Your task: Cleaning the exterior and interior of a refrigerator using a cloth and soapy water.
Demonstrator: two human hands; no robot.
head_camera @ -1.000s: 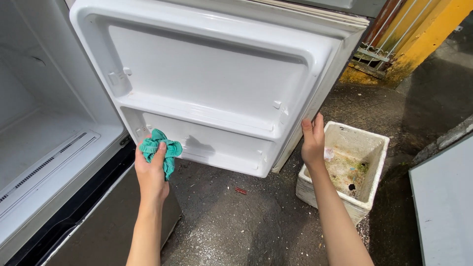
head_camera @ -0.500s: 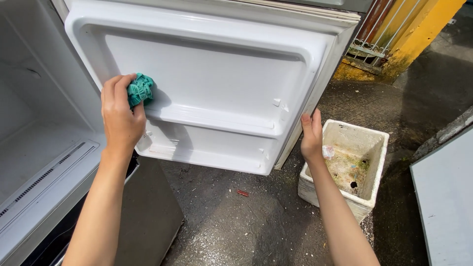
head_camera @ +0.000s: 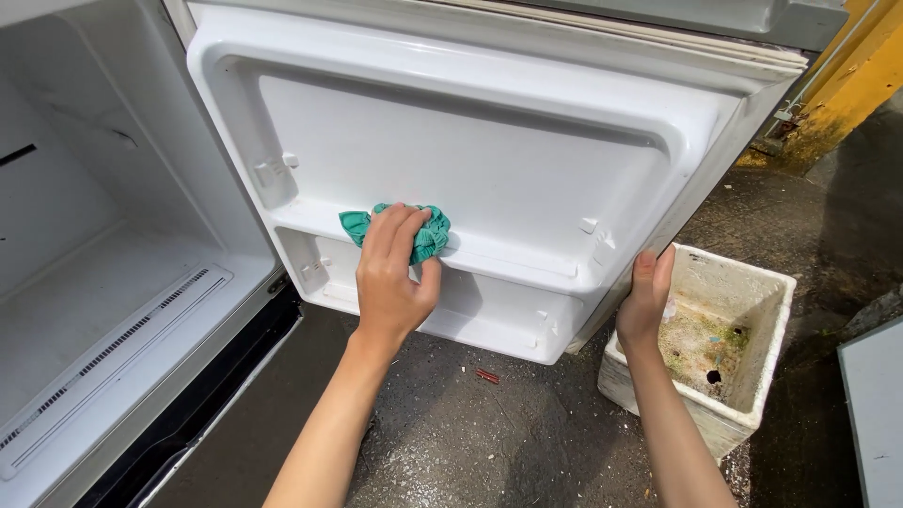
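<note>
Nearest, the left hand (head_camera: pixel 395 273) grips a crumpled teal cloth (head_camera: pixel 414 230), pressing it onto the ledge of the open white fridge door (head_camera: pixel 489 150). To the right, the right hand (head_camera: pixel 647 296) clasps the door's edge, beside a dirty white foam box (head_camera: pixel 743 414).

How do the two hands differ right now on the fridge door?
The left hand lies on the door's inner shelf ledge, pressing a green cloth; the right hand holds nothing and grips the fridge door by its outer edge. The left is palm-down, fingers spread; the right curls around the rim. Both touch the door.
</note>
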